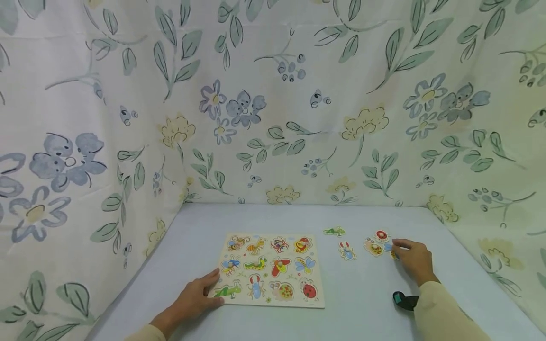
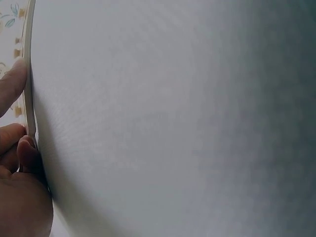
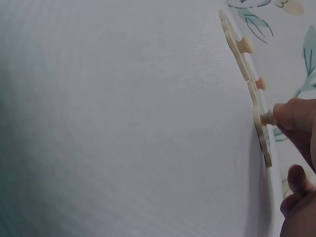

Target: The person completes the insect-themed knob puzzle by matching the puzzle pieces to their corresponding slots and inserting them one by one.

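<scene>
My left hand (image 1: pixel 194 296) holds the wooden puzzle board (image 1: pixel 268 302) at its lower left corner, thumb and fingers against the edge. In the left wrist view, fingertips (image 2: pixel 14 86) touch the board's side (image 2: pixel 29 64). My right hand (image 1: pixel 414 259) pinches the knob (image 3: pixel 268 117) of a blue-winged insect puzzle piece (image 1: pixel 388 247), partly hidden by the fingers. Close beside it lie a spotted snail-like piece (image 1: pixel 374 247) and a red round-patterned piece (image 1: pixel 381 235). Whether the pinched piece still touches the table cannot be told.
Between the board and those pieces lie a blue beetle piece (image 1: pixel 347 251) and a green grasshopper piece (image 1: pixel 334 231). A black strap-like object (image 1: pixel 405 301) is by the right wrist. Floral curtains (image 1: pixel 273 118) surround the white table (image 1: pixel 264 219) behind and at the sides.
</scene>
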`<state>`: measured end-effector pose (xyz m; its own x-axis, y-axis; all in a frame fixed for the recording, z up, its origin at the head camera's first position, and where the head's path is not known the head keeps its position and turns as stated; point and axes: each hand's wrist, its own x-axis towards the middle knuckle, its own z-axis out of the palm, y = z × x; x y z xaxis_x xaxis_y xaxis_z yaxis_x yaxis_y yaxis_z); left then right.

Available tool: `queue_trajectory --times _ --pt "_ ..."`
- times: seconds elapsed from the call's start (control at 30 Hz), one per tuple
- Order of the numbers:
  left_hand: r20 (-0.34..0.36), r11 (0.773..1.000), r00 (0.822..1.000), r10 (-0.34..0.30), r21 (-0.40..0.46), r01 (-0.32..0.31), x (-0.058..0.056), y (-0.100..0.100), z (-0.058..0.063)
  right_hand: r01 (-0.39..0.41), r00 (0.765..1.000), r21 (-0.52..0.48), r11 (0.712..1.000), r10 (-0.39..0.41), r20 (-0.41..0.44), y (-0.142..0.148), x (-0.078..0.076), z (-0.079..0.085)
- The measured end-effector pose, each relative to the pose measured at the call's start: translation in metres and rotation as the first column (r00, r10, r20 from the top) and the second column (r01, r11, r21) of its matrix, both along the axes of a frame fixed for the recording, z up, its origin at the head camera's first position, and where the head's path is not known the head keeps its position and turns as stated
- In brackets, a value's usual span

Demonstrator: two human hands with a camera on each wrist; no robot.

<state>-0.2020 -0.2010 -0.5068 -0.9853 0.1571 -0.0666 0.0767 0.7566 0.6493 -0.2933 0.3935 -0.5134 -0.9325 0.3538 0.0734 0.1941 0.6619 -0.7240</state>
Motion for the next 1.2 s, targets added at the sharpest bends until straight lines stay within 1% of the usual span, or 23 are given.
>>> queue_trajectory --times 0.13,0.37,0.5,0.67,0.8,0.97,1.1,1.2 --pt "0.007 1.0 1.0 0.009 -0.006 -0.009 0.0 0.0 -0.001 -0.009 1.0 0.033 0.999 0.009 0.01 0.0 -0.001 -0.002" --pt "-0.008 1.0 1.0 0.005 -0.017 -0.006 0.0 0.0 -0.001 -0.019 1.0 0.058 0.998 0.019 0.014 0.0 -0.004 -0.005" --pt "-0.003 1.0 1.0 0.007 -0.017 -0.007 0.001 0.001 -0.001 -0.016 1.0 0.071 0.997 0.017 -0.002 -0.001 -0.003 -0.004" --pt "0.003 1.0 1.0 0.012 -0.011 -0.012 0.001 0.001 0.0 -0.012 0.999 0.077 0.997 0.015 -0.046 -0.001 -0.002 -0.001" --pt "-0.006 1.0 1.0 0.003 0.016 -0.003 0.0 0.0 0.001 -0.002 0.998 0.076 0.997 0.007 -0.063 0.001 -0.002 0.001" --pt "-0.025 1.0 1.0 -0.014 0.024 0.014 0.0 0.0 0.0 0.024 0.997 0.099 0.995 -0.016 -0.077 0.002 0.002 0.003" --pt "-0.028 1.0 1.0 -0.014 0.022 0.014 0.001 0.001 0.0 0.033 0.998 0.086 0.996 -0.029 -0.051 0.003 0.007 0.004" --pt "-0.027 1.0 1.0 -0.011 0.011 0.011 0.002 0.002 0.001 0.038 0.999 0.056 0.998 -0.036 -0.023 0.003 0.009 0.005"
